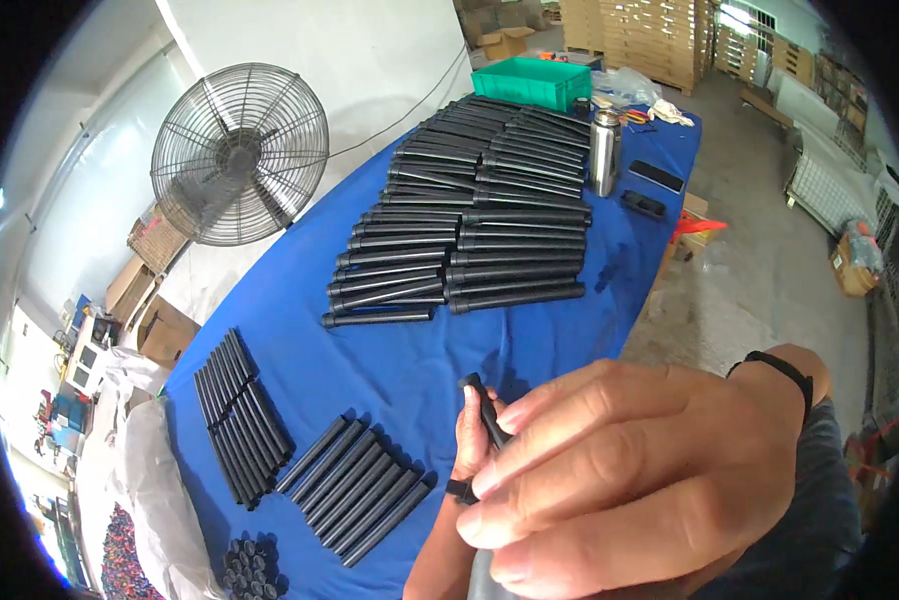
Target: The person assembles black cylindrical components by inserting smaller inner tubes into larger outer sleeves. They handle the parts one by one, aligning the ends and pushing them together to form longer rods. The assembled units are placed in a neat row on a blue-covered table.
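Observation:
My left hand [469,438], partly hidden behind the right one, is closed on a slim black tube [488,412]; its far end, which looks wider, shows past the thumb. Close to the camera, my right hand [640,470] has its fingers bent together over the near part of what seems to be the same tube. A dark grey round length comes out below these fingers at the lower edge. The fingers cover the middle, so I cannot tell whether it is one piece. A small black piece by the left wrist cannot be made out.
Many black tubes with wider ends [520,245] lie in rows on the blue cloth [360,370]. Plain tubes [360,490] and black caps [250,570] lie at the near left. A steel flask [604,150], phone [656,177] and green crate [532,84] stand farther back; a fan [240,155] is left.

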Motion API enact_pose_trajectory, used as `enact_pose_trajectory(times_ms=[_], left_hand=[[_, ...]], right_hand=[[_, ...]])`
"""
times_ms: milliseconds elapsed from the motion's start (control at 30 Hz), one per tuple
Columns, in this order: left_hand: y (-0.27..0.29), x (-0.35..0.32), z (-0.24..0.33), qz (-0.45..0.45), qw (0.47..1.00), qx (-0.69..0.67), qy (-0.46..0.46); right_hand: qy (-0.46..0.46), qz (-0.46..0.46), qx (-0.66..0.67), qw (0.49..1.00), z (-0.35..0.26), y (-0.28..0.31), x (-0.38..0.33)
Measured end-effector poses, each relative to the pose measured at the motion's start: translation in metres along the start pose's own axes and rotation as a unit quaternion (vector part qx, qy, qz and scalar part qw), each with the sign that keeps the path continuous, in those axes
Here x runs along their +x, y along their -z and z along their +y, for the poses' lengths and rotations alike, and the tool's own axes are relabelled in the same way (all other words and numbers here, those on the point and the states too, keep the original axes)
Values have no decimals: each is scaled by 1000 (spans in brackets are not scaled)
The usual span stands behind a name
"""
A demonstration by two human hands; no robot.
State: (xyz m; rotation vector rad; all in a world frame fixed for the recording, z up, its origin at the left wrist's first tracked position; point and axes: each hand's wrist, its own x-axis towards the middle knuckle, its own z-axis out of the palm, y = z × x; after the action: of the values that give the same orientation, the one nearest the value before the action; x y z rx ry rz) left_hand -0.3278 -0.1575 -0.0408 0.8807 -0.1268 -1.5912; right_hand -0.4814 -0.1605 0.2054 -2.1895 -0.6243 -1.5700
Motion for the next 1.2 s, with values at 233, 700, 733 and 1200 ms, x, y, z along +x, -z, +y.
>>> enact_pose_trajectory(times_ms=[233,700,733,1200], left_hand=[[-28,-21,11,46,991,-103,67],[10,7,-10,-121,992,-25,3],[14,9,-11,-130,991,-20,3],[31,13,-13,-164,986,22,-29]], right_hand=[[-31,-18,-13,999,-4,4,6],[-55,-46,-36,997,-13,11,21],[-54,-45,-36,997,-12,12,23],[-67,-82,-37,994,-26,25,45]])
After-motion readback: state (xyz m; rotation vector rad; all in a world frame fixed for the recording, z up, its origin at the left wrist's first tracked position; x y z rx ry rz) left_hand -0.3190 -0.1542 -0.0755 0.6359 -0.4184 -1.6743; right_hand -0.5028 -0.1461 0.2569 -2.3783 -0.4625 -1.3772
